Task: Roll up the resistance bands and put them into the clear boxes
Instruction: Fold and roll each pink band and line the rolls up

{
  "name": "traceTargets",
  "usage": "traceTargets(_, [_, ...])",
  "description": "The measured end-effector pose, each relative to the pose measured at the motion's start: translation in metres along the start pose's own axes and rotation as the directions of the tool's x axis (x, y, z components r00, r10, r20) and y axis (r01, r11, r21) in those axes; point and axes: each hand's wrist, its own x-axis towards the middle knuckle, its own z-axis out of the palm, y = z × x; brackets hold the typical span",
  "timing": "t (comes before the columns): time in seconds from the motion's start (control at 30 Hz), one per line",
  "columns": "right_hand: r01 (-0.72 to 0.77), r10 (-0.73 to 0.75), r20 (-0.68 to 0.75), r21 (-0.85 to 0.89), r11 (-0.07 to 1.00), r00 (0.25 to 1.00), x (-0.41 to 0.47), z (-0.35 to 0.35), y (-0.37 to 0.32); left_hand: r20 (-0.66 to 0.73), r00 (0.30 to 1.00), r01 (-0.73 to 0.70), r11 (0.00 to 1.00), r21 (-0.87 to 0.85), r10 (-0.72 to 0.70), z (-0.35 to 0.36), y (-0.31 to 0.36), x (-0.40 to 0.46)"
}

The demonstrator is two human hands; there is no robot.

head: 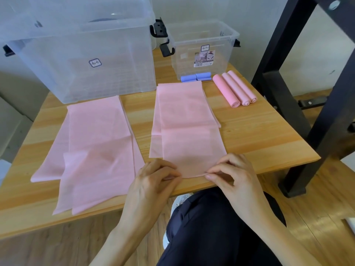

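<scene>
A thin, translucent pink band (184,120) lay flat and folded over itself lengthwise on the wooden bench (259,131), running from the small clear box (201,48) at the far edge to the near edge, where the left hand (153,181) and right hand (232,173) each pinched a corner of its slightly curled end. A second pink band (96,146) of the same filmy material lay spread in loose overlapping layers toward the near left corner, in front of the large clear box (82,54). Three tightly rolled pink bands (234,89) lay side by side toward the far right corner, with rolled blue bands (196,76) touching the small box's front.
</scene>
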Motion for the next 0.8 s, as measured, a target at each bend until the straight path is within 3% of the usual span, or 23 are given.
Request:
traceTargets(0.47, [-0.199,0.185,0.134,0.1,0.975,0.974,0.01,-0.012,-0.004,-0.01,0.993,0.115,0.99,-0.081,-0.116,-0.006,0.011,0.009])
traceTargets(0.8, [-0.199,0.188,0.12,0.093,0.976,0.975,0.012,-0.01,-0.006,0.019,0.988,0.157,0.98,-0.123,-0.156,-0.011,0.015,0.008])
